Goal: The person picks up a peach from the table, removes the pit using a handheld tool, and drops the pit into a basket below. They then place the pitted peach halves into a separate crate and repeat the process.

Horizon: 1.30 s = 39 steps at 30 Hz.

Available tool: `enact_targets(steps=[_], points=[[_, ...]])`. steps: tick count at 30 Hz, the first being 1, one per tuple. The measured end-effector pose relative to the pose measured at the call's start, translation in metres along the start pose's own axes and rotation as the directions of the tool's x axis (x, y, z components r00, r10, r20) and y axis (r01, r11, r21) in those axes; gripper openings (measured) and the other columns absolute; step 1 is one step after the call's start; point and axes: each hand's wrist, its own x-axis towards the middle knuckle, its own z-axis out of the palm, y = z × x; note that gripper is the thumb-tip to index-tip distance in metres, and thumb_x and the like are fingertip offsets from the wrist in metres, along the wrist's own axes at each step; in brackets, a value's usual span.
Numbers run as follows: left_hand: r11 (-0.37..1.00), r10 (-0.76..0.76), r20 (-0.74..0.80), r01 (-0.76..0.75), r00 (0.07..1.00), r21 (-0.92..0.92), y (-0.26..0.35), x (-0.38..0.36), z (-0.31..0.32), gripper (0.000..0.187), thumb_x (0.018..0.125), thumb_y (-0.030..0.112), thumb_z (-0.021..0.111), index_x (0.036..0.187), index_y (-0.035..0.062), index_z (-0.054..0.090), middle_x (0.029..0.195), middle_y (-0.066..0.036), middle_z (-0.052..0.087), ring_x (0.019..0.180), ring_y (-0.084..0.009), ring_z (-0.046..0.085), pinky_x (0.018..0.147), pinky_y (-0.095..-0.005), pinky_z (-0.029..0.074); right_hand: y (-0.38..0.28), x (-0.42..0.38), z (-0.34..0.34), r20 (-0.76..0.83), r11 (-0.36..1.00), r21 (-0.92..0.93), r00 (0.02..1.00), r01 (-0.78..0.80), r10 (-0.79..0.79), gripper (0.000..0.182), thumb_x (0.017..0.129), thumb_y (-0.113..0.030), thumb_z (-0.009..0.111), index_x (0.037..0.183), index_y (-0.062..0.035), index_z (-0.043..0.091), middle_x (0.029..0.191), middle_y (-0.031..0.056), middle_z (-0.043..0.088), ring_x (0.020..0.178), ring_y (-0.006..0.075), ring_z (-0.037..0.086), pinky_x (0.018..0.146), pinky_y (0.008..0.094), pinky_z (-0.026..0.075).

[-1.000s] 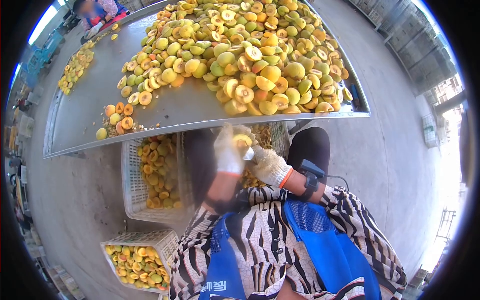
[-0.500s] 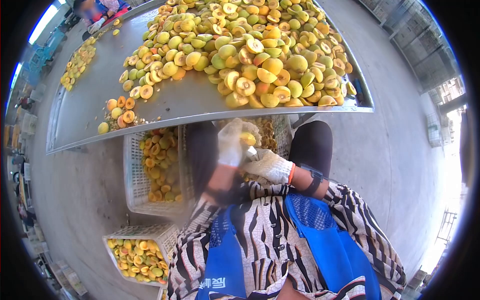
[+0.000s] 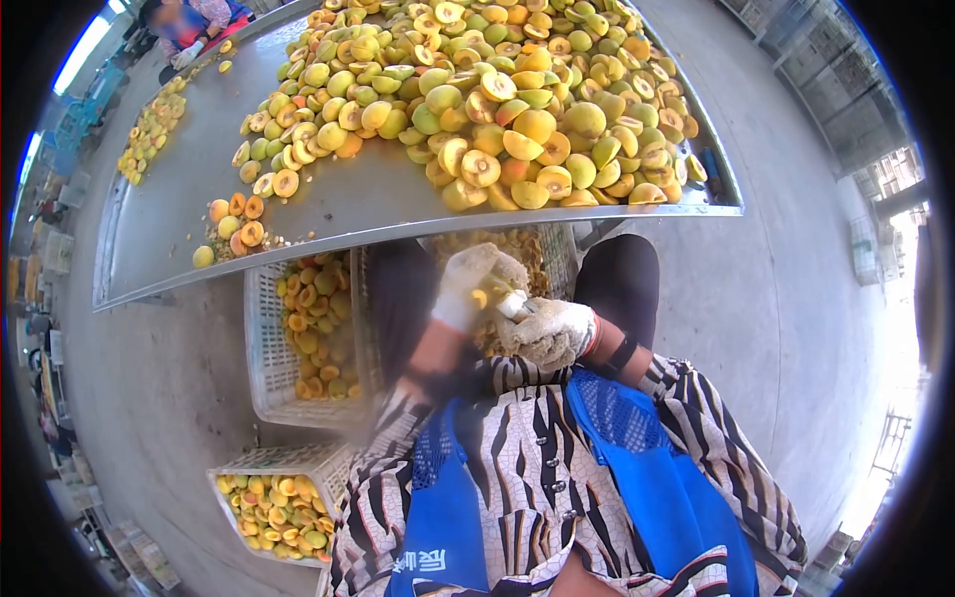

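Note:
My left hand, in a pale work glove, is closed around a yellow fruit piece, of which only a little shows between the fingers. Beside it on the right, my right hand, also gloved, grips a small tool with a white end. The tool's end meets the fruit, and the two hands are almost touching. Both are above my lap, below the near edge of a metal table. A large heap of halved yellow-green fruit covers much of the table.
Below the table at left stands a crate of fruit halves, with another filled crate nearer me. Under my hands is a container of small brownish pieces. Another person is at the table's far left corner. My knees flank the container.
The right hand has shifted slightly left and turned around the tool. The left hand has moved a little right and down, and less of the fruit shows. The view has shifted slightly.

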Motion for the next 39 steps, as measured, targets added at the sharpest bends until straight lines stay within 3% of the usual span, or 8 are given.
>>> enact_targets(steps=[4, 10, 18, 19, 25, 30, 34, 39], points=[[0.898, 0.181, 0.051, -0.186, 0.982, 0.399, 0.007, 0.004, 0.000, 0.040, 0.102, 0.031, 0.048, 0.091, -0.0031, 0.067, 0.086, -0.013, 0.070, 0.077, -0.0205, 0.067, 0.072, -0.0322, 0.054, 0.002, -0.006, 0.002, -0.240, 0.994, 0.034, 0.966, 0.101, -0.090, 0.015, 0.100, -0.020, 0.051, 0.106, -0.0073, 0.056, 0.063, -0.0016, 0.048, 0.042, 0.0106, 0.043, 0.036, 0.0233, 0.034], [0.982, 0.175, -0.259, -0.150, 0.950, 0.114, 0.037, -0.007, -0.022, 0.039, 0.102, 0.028, 0.047, 0.089, -0.0026, 0.068, 0.079, -0.011, 0.069, 0.071, -0.0189, 0.065, 0.067, -0.0302, 0.054, -0.009, -0.015, 0.078, -0.493, 0.728, -0.685, 0.722, 0.023, -0.486, 0.021, 0.088, -0.021, 0.069, 0.099, -0.0082, 0.058, 0.065, -0.0034, 0.052, 0.046, 0.0056, 0.047, 0.039, 0.0213, 0.037], [0.958, 0.245, -0.377, -0.283, 0.893, -0.048, 0.072, -0.034, -0.035, 0.060, 0.104, 0.046, 0.034, 0.096, -0.0037, 0.066, 0.089, -0.016, 0.069, 0.080, -0.0269, 0.066, 0.075, -0.0366, 0.057, -0.006, 0.026, 0.079, -0.224, 0.118, -0.972, 0.641, -0.205, -0.734, 0.024, 0.088, -0.030, 0.065, 0.095, -0.0072, 0.062, 0.075, 0.0062, 0.065, 0.062, 0.0155, 0.060, 0.060, 0.0331, 0.050], [0.962, 0.238, -0.362, -0.269, 0.901, -0.037, 0.061, -0.027, -0.030, 0.060, 0.105, 0.044, 0.032, 0.095, -0.0029, 0.067, 0.087, -0.015, 0.070, 0.077, -0.0249, 0.066, 0.074, -0.0348, 0.056, -0.011, 0.027, 0.089, -0.251, 0.053, -0.953, 0.677, -0.300, -0.691, 0.030, 0.087, -0.028, 0.055, 0.106, -0.0052, 0.062, 0.097, 0.0227, 0.066, 0.093, 0.0404, 0.063, 0.082, 0.0455, 0.050], [0.943, 0.303, -0.308, -0.238, 0.902, 0.232, 0.010, 0.001, -0.031, 0.051, 0.106, 0.035, 0.031, 0.101, -0.0004, 0.067, 0.094, -0.010, 0.070, 0.085, -0.0209, 0.066, 0.078, -0.0326, 0.054, -0.012, 0.022, 0.079, -0.277, -0.176, -0.824, 0.653, -0.539, -0.705, 0.028, 0.087, -0.028, 0.062, 0.108, -0.0087, 0.060, 0.090, 0.0200, 0.069, 0.084, 0.0381, 0.067, 0.073, 0.0463, 0.053], [0.944, 0.285, -0.358, -0.324, 0.889, -0.055, 0.041, -0.010, -0.038, 0.055, 0.103, 0.045, 0.036, 0.102, -0.0010, 0.065, 0.097, -0.016, 0.069, 0.089, -0.0279, 0.066, 0.082, -0.0380, 0.054, -0.013, 0.001, 0.083, -0.319, -0.131, -0.811, 0.619, -0.570, -0.717, 0.028, 0.085, -0.028, 0.064, 0.105, -0.0079, 0.060, 0.091, 0.0205, 0.069, 0.087, 0.0400, 0.066, 0.076, 0.0488, 0.052], [0.843, 0.538, -0.523, -0.436, 0.661, 0.316, 0.076, -0.030, -0.085, 0.060, 0.104, 0.045, 0.031, 0.100, -0.0045, 0.065, 0.092, -0.017, 0.069, 0.088, -0.0264, 0.065, 0.082, -0.0370, 0.054, -0.026, -0.012, 0.092, -0.471, 0.189, -0.833, 0.486, -0.521, -0.736, 0.028, 0.085, -0.028, 0.066, 0.102, -0.0062, 0.060, 0.090, 0.0206, 0.068, 0.089, 0.0393, 0.066, 0.075, 0.0464, 0.052], [0.403, 0.861, -0.382, 0.008, 0.337, 0.915, 0.115, -0.029, -0.124, 0.034, 0.090, 0.009, 0.067, 0.121, -0.0014, 0.059, 0.117, -0.013, 0.063, 0.107, -0.0210, 0.061, 0.092, -0.0322, 0.051, -0.022, -0.017, 0.084, -0.434, 0.289, -0.894, 0.510, -0.341, -0.742, 0.027, 0.086, -0.029, 0.065, 0.098, -0.0048, 0.061, 0.087, 0.0200, 0.067, 0.086, 0.0382, 0.067, 0.075, 0.0437, 0.052]])
